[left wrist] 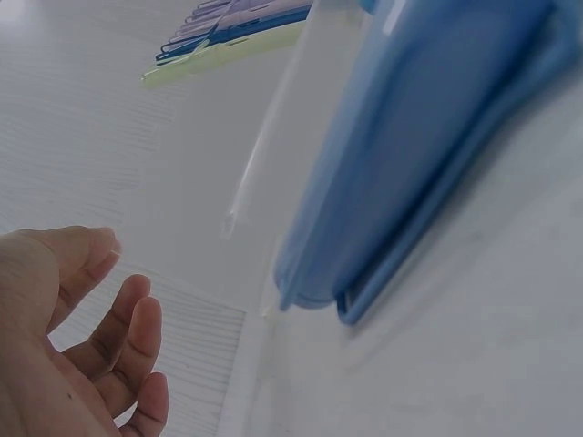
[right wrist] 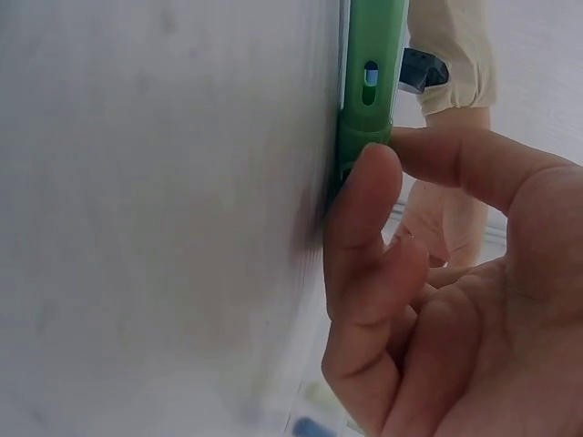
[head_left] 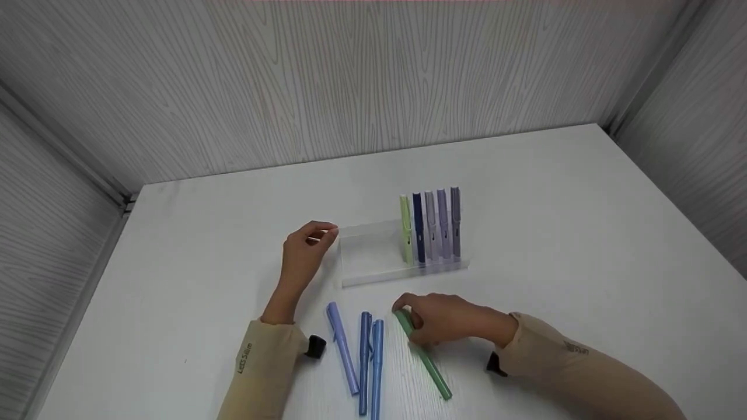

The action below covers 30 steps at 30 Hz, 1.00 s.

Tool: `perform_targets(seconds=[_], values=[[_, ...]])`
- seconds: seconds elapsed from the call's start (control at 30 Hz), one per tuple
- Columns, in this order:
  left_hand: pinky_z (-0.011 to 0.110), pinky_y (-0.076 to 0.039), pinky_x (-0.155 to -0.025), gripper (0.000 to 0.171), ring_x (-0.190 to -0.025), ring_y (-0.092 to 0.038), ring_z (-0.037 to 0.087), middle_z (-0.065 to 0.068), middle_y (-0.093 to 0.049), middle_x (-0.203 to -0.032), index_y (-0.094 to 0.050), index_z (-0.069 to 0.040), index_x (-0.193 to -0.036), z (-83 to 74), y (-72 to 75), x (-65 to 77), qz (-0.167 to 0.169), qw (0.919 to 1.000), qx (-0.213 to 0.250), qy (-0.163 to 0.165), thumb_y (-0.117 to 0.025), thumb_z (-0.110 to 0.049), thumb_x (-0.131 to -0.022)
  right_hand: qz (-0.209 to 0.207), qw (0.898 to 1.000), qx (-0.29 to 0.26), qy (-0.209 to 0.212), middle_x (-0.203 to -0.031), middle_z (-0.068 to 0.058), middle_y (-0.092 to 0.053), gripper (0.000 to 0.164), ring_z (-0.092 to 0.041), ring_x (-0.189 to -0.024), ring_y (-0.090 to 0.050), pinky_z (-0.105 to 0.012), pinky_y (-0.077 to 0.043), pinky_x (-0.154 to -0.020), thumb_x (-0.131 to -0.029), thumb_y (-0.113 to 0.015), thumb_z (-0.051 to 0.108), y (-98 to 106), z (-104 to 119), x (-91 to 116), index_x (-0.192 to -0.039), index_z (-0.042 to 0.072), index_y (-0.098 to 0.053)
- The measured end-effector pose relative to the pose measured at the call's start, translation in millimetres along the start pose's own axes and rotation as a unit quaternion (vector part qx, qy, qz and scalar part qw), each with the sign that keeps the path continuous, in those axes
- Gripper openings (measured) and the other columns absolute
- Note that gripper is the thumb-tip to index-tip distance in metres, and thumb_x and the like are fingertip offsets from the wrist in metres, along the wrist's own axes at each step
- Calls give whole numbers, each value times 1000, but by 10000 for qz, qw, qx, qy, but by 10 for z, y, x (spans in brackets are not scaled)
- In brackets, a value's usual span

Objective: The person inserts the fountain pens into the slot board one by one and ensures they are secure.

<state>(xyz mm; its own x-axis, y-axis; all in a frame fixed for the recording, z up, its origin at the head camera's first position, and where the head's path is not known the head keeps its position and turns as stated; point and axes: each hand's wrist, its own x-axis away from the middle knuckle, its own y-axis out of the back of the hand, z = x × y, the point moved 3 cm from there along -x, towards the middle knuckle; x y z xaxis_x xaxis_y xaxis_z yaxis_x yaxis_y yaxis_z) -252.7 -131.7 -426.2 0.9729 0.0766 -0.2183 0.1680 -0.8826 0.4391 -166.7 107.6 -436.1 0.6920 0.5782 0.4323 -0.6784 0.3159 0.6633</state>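
Observation:
My left hand [head_left: 303,251] pinches the back left corner of a clear pen rack [head_left: 373,276] between thumb and fingertips. In the left wrist view the left hand [left wrist: 100,337] has its thumb and fingertips at the rack's corner. Several capped pens stand upright in the rack's right half: a lime pen [head_left: 407,230], a navy pen [head_left: 418,227], and lilac and grey-purple ones. In front of the rack, my right hand [head_left: 440,318] grips a green pen [head_left: 432,373] near its upper end. The right wrist view shows thumb and index finger on the green pen [right wrist: 372,55], close to the tabletop.
Between the forearms lie a periwinkle pen [head_left: 343,350], a dark blue pen [head_left: 365,361] and a lighter blue pen [head_left: 377,367]. A blue pen [left wrist: 410,155] looms large in the left wrist view. Wood-grain panels [head_left: 350,76] stand behind and beside the white table [head_left: 204,262].

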Motion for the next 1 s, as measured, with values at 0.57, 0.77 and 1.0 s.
perform_targets(seconds=[0.57,0.77,1.0], values=[[26,-45,-67,19,-83,-59,18,7,-71,-92,-73,-13,-102,22,5,1,4,9999,-124,113,-68,-27,-91,-244,9992,273,139,-77,8,-64,44,-6,-66,-55,-28,-42,-61,-85,-73,23,-17,36,-12,-124,18,-52],[26,-45,-67,17,-83,-60,19,7,-72,-91,-73,-13,-101,19,9,11,5,9999,-121,18,-67,-26,-91,-156,9993,170,278,-74,7,-60,41,-8,-62,-52,-27,-40,-58,-86,-68,16,-10,34,12,-124,18,-51],[26,-46,-66,16,-81,-60,19,8,-72,-90,-74,-13,-101,0,13,11,-32,10000,-68,-8,-67,-24,-91,-87,9995,134,286,-77,6,-57,40,-9,-63,-51,-27,-39,-58,-87,-65,13,1,32,17,-125,17,-51]])
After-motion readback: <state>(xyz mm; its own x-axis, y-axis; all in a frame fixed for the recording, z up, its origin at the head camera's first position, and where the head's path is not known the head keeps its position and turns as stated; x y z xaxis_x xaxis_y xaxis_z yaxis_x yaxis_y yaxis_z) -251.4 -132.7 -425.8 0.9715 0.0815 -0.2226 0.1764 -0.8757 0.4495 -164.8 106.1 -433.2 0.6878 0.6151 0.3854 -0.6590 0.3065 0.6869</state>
